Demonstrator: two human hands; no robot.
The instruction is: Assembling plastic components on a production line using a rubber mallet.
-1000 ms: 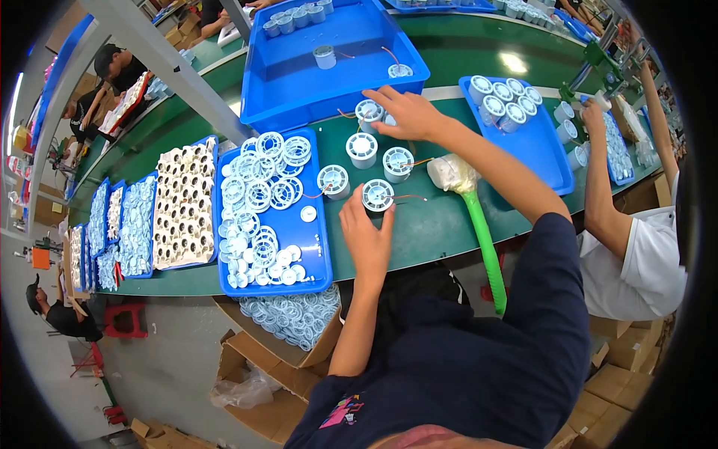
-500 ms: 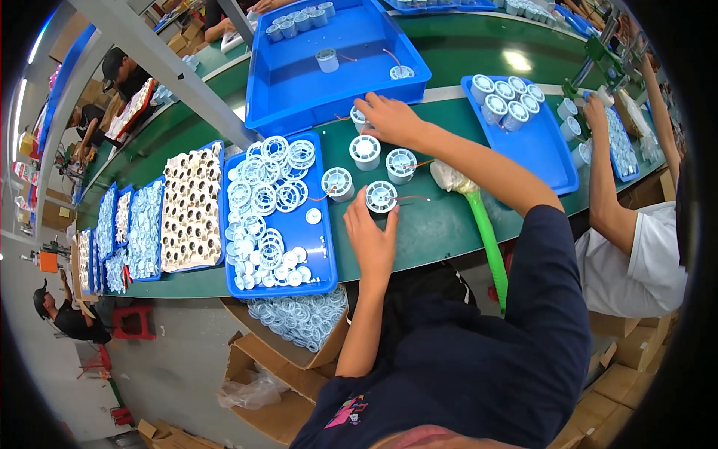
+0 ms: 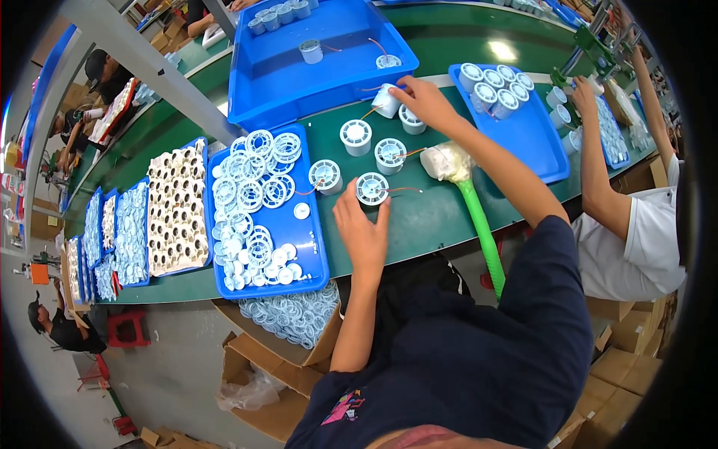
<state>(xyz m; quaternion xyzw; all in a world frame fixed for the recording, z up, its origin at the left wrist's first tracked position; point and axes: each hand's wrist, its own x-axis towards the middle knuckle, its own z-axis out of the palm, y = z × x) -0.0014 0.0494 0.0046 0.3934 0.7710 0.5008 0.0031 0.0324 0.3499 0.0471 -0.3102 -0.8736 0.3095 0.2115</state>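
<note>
My right hand (image 3: 425, 103) grips a white cylindrical housing (image 3: 386, 102) with a thin reddish wire; the housing is tilted. Just under that hand stands another white housing (image 3: 410, 120), partly covered by the fingers. My left hand (image 3: 363, 233) has its thumb and fingers around the sides of a near housing (image 3: 372, 189), which stands upright with a slotted top ring and a wire trailing right. Around it stand further housings: one at the left (image 3: 325, 177), one farther back (image 3: 356, 138), and one to the right (image 3: 390, 156).
A white-headed mallet with a green handle (image 3: 482, 236) lies at the right. Left is a blue tray (image 3: 310, 239) of rings and discs. A big blue bin (image 3: 280, 93) stands behind; a blue tray (image 3: 527, 146) of housings sits right, near a co-worker's arm (image 3: 598, 157).
My right hand has lifted and tipped a housing, moving it slightly right. A housing behind that hand now shows. My left hand stays around the near housing. The whole view has shifted a little.
</note>
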